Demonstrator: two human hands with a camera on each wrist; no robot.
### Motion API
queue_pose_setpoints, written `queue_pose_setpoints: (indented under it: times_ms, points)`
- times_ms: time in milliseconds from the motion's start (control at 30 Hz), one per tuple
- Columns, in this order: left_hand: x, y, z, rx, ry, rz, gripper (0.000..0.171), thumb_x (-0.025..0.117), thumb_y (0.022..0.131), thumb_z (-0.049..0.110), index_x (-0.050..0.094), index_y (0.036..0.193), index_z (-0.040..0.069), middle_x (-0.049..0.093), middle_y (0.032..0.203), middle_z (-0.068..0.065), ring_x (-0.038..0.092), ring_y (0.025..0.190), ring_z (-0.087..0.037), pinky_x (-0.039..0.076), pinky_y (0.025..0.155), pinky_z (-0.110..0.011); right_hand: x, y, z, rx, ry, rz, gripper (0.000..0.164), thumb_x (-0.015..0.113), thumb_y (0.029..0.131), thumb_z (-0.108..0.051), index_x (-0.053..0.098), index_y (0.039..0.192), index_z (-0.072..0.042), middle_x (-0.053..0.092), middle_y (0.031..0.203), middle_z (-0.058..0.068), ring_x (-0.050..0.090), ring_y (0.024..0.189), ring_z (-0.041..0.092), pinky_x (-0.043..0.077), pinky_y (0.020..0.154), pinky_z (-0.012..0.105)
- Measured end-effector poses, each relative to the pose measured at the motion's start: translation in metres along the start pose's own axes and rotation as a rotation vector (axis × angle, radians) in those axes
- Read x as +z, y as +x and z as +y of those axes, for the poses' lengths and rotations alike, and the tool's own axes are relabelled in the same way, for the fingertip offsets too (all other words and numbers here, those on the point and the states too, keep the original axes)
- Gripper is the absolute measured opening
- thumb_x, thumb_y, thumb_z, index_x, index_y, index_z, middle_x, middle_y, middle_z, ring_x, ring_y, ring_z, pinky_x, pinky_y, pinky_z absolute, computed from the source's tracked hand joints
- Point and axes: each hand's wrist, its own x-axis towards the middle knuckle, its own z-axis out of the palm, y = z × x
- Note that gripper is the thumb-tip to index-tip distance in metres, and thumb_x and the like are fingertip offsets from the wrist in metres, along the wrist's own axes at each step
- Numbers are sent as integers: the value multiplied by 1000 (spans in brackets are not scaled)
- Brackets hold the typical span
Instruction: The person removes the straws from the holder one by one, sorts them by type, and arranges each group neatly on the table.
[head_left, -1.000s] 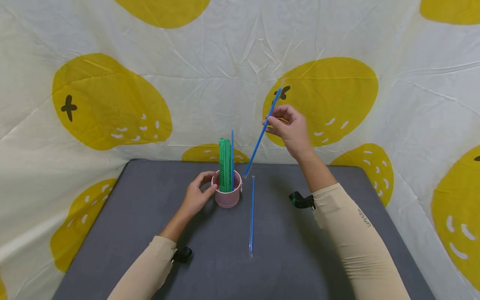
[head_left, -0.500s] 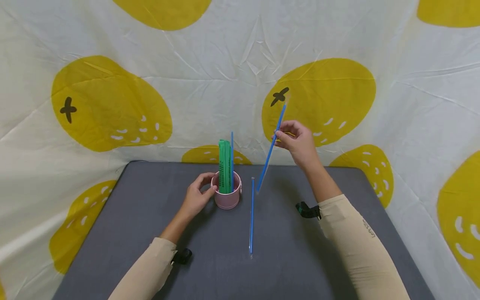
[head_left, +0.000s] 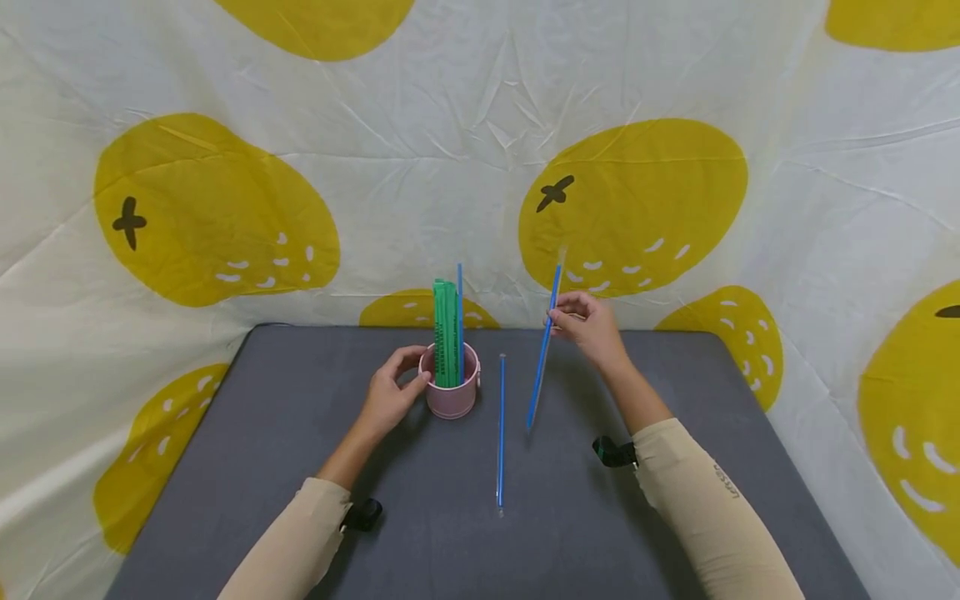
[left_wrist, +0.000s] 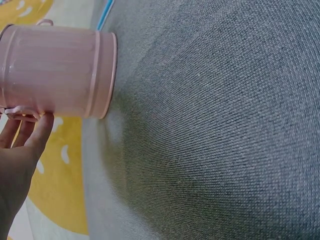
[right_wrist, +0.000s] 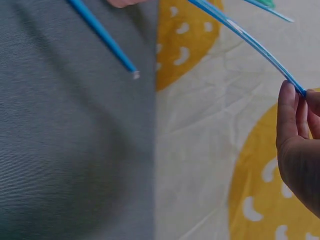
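Note:
With thumb and fingertips my right hand [head_left: 591,329] pinches a blue straw [head_left: 542,362] in a clear wrapper. This straw slants over the table, its lower end to the right of a second wrapped blue straw [head_left: 502,433] lying lengthwise on the tabletop. My left hand [head_left: 390,393] holds the left side of a small pink bucket [head_left: 452,403]; the left wrist view has the fingers [left_wrist: 44,132] at its side lug. Inside the bucket stand green-wrapped sticks [head_left: 446,333] and one upright blue straw [head_left: 461,304]. The bucket's bottom inside is hidden.
The dark grey table [head_left: 300,433] ends at a far edge just behind the bucket. A pale cloth [head_left: 420,208] with yellow fruit prints hangs behind and at both sides. Each wrist wears a black camera strap.
My right hand has come down with the blue straw, whose lower end has moved from beside the bucket to right of the lying straw. The left hand and the bucket stay put.

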Motion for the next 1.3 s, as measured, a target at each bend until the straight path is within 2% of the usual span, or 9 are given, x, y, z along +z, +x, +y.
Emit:
queue_pose_setpoints:
  times_ms: [133, 300, 433, 567, 733, 933, 1167, 1300]
  points:
    - [2, 1, -6, 12, 38, -2, 42, 68, 90, 12, 55, 130, 11, 59, 131, -11, 56, 122, -28, 54, 91, -36, 1, -4, 18, 35, -89, -1, 33, 63, 91, -5, 52, 118, 11, 61, 89, 1, 68, 77, 6, 59, 70, 25]
    - [3, 2, -5, 1, 48, 6, 42, 69, 89, 19, 56, 129, 14, 60, 129, -6, 57, 121, -24, 55, 90, -37, 5, -6, 42, 83, -137, -16, 32, 63, 91, -4, 53, 117, 12, 63, 89, 2, 67, 75, 6, 59, 75, 36]
    - [3, 3, -5, -1, 49, 6, 42, 69, 89, 22, 56, 129, 15, 60, 129, -6, 57, 121, -24, 54, 91, -39, 9, -11, 57, 144, -164, -31, 30, 63, 91, -3, 54, 115, 12, 64, 91, 8, 66, 72, 8, 58, 79, 43]
    - [3, 3, -5, -16, 45, -1, 43, 69, 89, 22, 55, 129, 15, 60, 129, -7, 57, 121, -25, 53, 93, -41, 13, -16, 69, 182, -207, -50, 29, 62, 91, -3, 54, 114, 12, 64, 95, 16, 66, 70, 10, 58, 78, 43]
    - [2, 3, 0, -39, 21, -15, 44, 68, 90, 15, 54, 132, 10, 58, 132, -12, 54, 125, -29, 49, 97, -51, 16, -19, 82, 247, -237, -75, 31, 63, 91, -3, 53, 116, 11, 63, 95, 16, 65, 71, 10, 59, 76, 39]
    - [1, 0, 21, -52, 16, -42, 44, 65, 91, 7, 51, 133, 0, 55, 134, -20, 53, 126, -36, 46, 98, -57, 21, -24, 92, 297, -283, -82, 32, 64, 90, -2, 54, 118, 11, 65, 99, 20, 65, 69, 11, 60, 68, 30]
    - [3, 3, -1, -14, 27, -2, 42, 68, 90, 15, 55, 130, 13, 59, 130, -9, 56, 123, -27, 50, 96, -52, 30, -30, 96, 363, -268, -76, 32, 63, 89, 2, 52, 118, 11, 64, 99, 22, 64, 71, 15, 60, 67, 33]
    - [3, 0, 14, -31, 20, -21, 44, 66, 90, 10, 53, 132, 5, 58, 132, -15, 54, 124, -32, 49, 96, -52, 34, -31, 98, 392, -271, -71, 32, 63, 89, 2, 52, 118, 11, 65, 101, 25, 64, 71, 17, 60, 66, 35]
